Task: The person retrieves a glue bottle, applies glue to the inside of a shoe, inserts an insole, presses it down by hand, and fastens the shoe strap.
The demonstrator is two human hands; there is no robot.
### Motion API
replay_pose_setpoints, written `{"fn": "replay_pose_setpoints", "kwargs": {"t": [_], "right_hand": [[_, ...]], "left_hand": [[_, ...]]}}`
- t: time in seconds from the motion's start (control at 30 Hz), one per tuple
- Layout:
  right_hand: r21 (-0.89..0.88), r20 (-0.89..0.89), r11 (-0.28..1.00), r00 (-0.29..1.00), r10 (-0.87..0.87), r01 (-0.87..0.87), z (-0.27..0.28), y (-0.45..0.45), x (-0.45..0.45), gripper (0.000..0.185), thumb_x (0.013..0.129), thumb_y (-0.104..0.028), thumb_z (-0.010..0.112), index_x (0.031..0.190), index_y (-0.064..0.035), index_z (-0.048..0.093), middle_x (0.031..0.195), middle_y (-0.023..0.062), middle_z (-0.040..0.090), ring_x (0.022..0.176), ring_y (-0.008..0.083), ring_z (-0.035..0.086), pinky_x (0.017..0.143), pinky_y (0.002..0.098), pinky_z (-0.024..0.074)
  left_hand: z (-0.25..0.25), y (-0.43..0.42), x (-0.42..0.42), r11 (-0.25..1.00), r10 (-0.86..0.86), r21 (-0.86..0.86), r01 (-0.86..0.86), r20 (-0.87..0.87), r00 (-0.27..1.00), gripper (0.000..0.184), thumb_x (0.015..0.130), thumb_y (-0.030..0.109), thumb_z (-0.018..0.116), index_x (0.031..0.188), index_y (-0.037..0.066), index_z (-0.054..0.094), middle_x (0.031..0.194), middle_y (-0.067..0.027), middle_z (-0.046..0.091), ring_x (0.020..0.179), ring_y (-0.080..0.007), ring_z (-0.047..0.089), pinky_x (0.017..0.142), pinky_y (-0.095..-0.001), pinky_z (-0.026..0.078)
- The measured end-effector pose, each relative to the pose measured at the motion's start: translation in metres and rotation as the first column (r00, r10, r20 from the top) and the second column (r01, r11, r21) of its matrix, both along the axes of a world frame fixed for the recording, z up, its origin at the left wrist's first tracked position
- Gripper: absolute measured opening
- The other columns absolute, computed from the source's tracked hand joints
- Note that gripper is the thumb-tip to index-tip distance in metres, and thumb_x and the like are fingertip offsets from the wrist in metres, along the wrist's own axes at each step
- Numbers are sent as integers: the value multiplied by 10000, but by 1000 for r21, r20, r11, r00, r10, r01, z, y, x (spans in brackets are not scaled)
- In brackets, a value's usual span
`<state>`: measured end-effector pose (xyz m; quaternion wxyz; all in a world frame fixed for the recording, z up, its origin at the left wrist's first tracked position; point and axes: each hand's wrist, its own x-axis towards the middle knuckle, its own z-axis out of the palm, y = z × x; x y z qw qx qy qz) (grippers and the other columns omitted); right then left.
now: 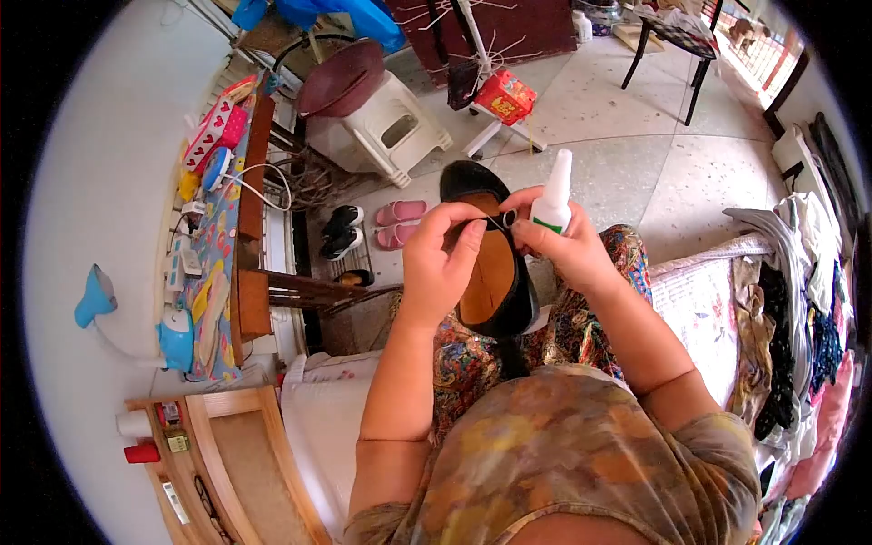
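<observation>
A black shoe (509, 313) with a tan insole rests on my lap, toe toward me. My left hand (439, 263) is closed in a pinch on the shoe's thin black strap, above the opening. At the strap's other end, the fingertips of my right hand (568, 254) press near a small dark round piece (510, 218), perhaps a buckle. That same hand also grips a small white glue bottle (556, 191) with a tapered nozzle pointing up and a green label low down. My fingers cover part of the strap and the bottle's base.
To the left stands a narrow table (218, 300) with a blue lamp and cables. Pink slippers (400, 213) and dark shoes (343, 234) lie on the floor ahead, near a white stool (386, 127). Clothes (795, 300) are heaped at the right on a bed (695, 309).
</observation>
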<state>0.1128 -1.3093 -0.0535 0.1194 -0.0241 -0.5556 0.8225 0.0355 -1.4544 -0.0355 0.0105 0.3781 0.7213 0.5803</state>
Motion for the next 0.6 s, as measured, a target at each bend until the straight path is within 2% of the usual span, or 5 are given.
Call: {"fn": "replay_pose_setpoints", "kwargs": {"t": [0.03, 0.23, 0.3, 0.33, 0.6], "right_hand": [[-117, 20, 991, 998, 66, -63, 2, 0, 1, 210, 747, -71, 582, 946, -24, 534, 716, -2, 531, 642, 51, 492, 582, 195, 405], [-156, 148, 982, 980, 131, -108, -3, 8, 2, 157, 740, -130, 558, 865, -35, 550, 611, 26, 555, 508, 69, 478, 443, 181, 335], [-183, 200, 974, 964, 173, -136, -2, 13, 3, 154, 741, -131, 560, 858, -31, 551, 612, 34, 558, 502, 75, 481, 439, 190, 342], [-201, 195, 969, 964, 181, -142, 1, 14, 4, 149, 742, -130, 560, 852, -30, 552, 606, 39, 558, 494, 80, 481, 433, 196, 345], [-271, 184, 950, 960, 210, -156, 4, 17, 9, 157, 745, -128, 565, 852, -15, 548, 602, 54, 555, 500, 96, 492, 430, 198, 342]], "left_hand": [[1, -2, 0, 1000, 3, -7, -3, 0, 1000, 81, 798, 60, 553, 844, -6, 540, 766, -31, 560, 678, -74, 507, 609, -205, 416], [5, -6, 2, 992, -122, -14, 128, 229, 966, 103, 776, 53, 584, 854, 7, 534, 746, 4, 542, 646, -33, 451, 562, -173, 381], [13, -4, 5, 978, -122, -136, 159, 241, 963, 171, 738, 58, 632, 868, 6, 533, 773, -1, 549, 664, -37, 474, 572, -175, 398], [10, 0, 8, 987, -95, -106, 121, 221, 971, 209, 697, 52, 665, 871, 22, 552, 743, 47, 515, 623, -6, 410, 536, -140, 330], [18, 6, 13, 962, -35, -271, 18, -58, 998, 228, 662, 52, 678, 871, 62, 590, 768, 27, 539, 628, -24, 439, 511, -160, 339]]}}
